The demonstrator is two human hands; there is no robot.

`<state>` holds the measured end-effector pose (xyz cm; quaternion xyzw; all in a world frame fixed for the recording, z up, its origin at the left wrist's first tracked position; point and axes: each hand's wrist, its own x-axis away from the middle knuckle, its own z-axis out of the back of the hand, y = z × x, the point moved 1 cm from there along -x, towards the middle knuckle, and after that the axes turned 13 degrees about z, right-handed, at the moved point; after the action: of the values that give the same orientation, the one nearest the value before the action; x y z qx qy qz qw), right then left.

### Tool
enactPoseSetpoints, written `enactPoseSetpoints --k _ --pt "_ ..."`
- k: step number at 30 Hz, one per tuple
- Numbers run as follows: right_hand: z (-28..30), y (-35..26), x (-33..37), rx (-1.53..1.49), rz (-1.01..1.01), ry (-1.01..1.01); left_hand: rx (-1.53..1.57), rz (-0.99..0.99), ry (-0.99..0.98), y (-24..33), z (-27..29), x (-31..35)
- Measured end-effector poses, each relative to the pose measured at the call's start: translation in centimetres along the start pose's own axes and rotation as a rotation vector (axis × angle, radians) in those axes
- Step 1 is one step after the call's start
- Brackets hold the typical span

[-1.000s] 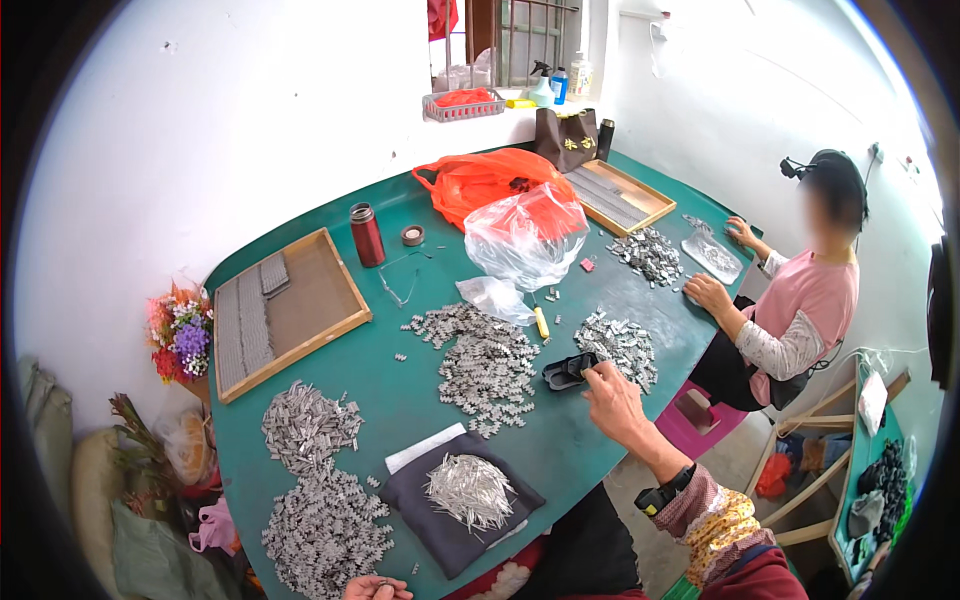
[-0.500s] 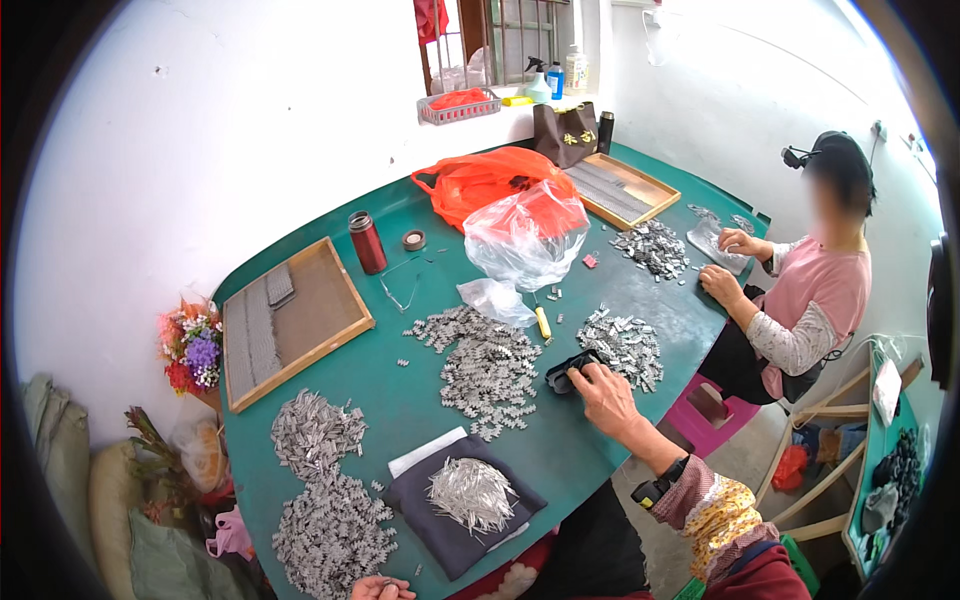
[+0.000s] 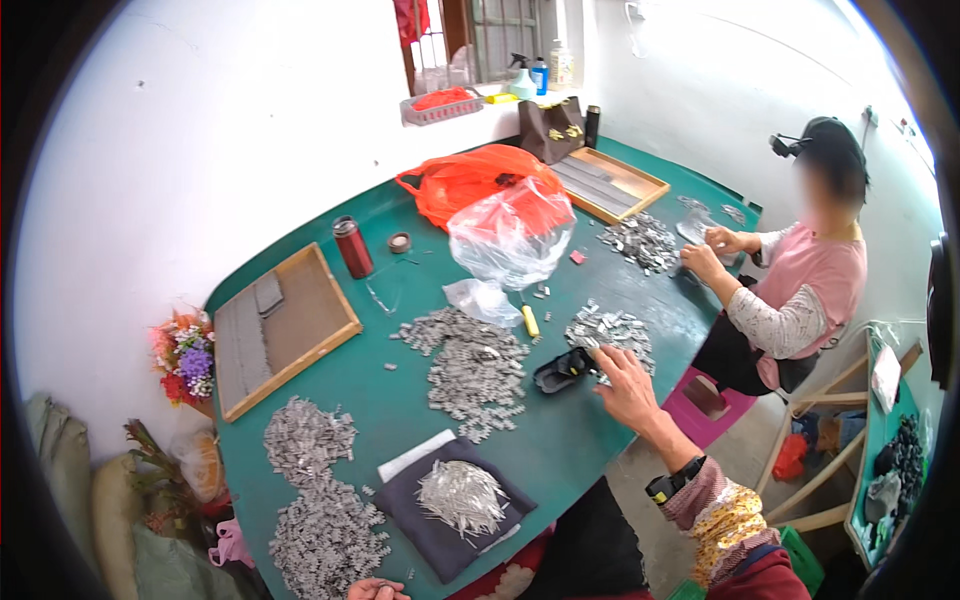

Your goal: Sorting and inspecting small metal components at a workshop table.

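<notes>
My right hand [image 3: 628, 388] reaches across the table at the right, its fingers stretched out over the near edge of a pile of small grey metal pieces [image 3: 606, 326]. Just left of its fingertips lies a small black device [image 3: 562, 371], which looks like a hand tool or clamp. At the lower edge, my left hand [image 3: 377, 589] is mostly cut off, with its fingers pinched together; what they hold, if anything, is too small to make out. Near it are a heap of notched grey metal pieces [image 3: 325, 540] and thin silvery pins [image 3: 462, 496] on a dark folded cloth [image 3: 408, 498].
More metal pieces [image 3: 470, 385] cover the middle of the green table [image 3: 560, 440]. A wooden tray [image 3: 312, 330], a red flask [image 3: 352, 247], a yellow-handled tool [image 3: 530, 320] and plastic bags [image 3: 510, 240] stand or lie beyond. A co-worker [image 3: 815, 225] sits at the right, both hands over small parts.
My right hand has shifted right, off the black device toward the pile of metal pieces. The whole view has turned slightly. My left hand stays at the lower edge.
</notes>
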<state>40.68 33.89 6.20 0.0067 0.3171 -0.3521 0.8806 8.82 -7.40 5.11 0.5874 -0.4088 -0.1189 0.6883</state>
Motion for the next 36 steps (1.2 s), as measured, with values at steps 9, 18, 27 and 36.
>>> enactPoseSetpoints --k 9,18,27,36 --pt "0.3 1.5 -5.6 -0.044 0.349 -0.531 0.015 -0.021 -0.031 -0.9 0.0 -0.1" --pt "-0.4 0.7 -7.4 -0.079 0.296 -0.606 0.032 0.024 -0.021 -0.4 0.5 0.1" --pt "3.4 2.6 -15.6 0.001 0.216 -0.573 0.008 0.074 -0.007 0.1 0.1 -0.1" --pt "-3.7 11.9 -27.4 0.252 0.07 -0.493 -0.035 0.111 0.036 0.0 0.3 0.1"
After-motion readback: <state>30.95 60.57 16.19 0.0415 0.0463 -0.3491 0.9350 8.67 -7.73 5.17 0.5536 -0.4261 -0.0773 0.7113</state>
